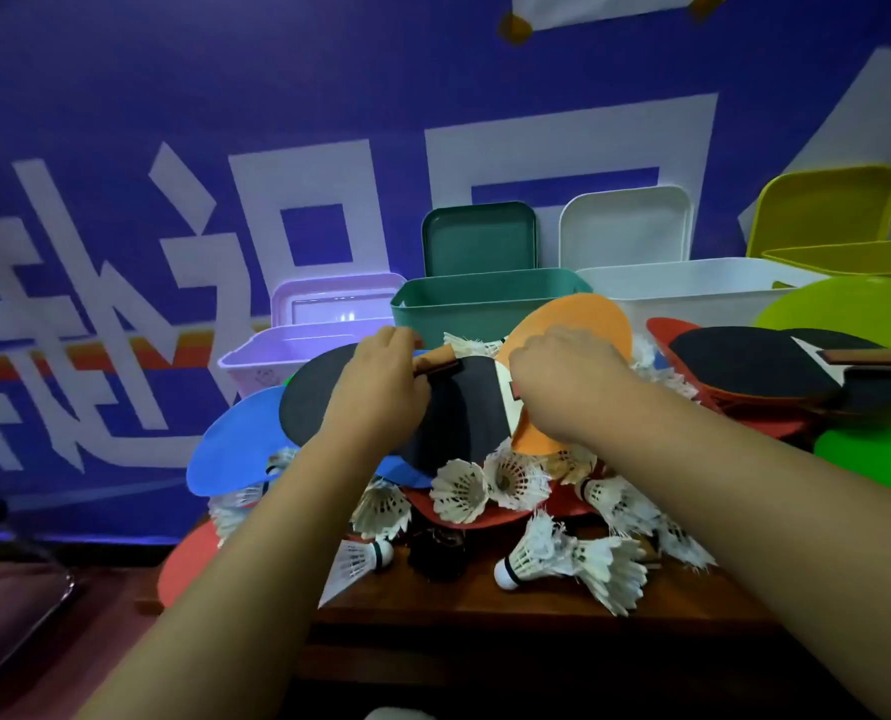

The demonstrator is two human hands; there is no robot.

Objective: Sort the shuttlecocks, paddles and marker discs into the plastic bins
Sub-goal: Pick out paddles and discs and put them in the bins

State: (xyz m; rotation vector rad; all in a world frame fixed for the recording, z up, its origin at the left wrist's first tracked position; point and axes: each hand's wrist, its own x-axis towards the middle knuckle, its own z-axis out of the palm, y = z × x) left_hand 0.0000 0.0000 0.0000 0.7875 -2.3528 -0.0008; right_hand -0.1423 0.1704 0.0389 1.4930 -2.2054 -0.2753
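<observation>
Left hand (381,379): fingers curled round handle of black paddle (459,413), mid-pile, nearer table's (485,610) back edge. Right hand (563,381): fingers bent down over orange disc (573,319) just beside paddle; grip cannot tell. Shuttlecocks (459,491) crowd toward front edge. Purple bin (256,361), green bin (485,298), white bin (693,288) line back edge, tops open. Bare wood strip along front edge.

This looks like a sports club room, though little of the room shows. A big blue banner (121,148) with huge white letters covers the wall. In front, a wooden table (433,605) holds ping-pong paddles (755,363), feather shuttlecocks (459,491), flat coloured discs (225,449) and a row of plastic bins (485,298).
</observation>
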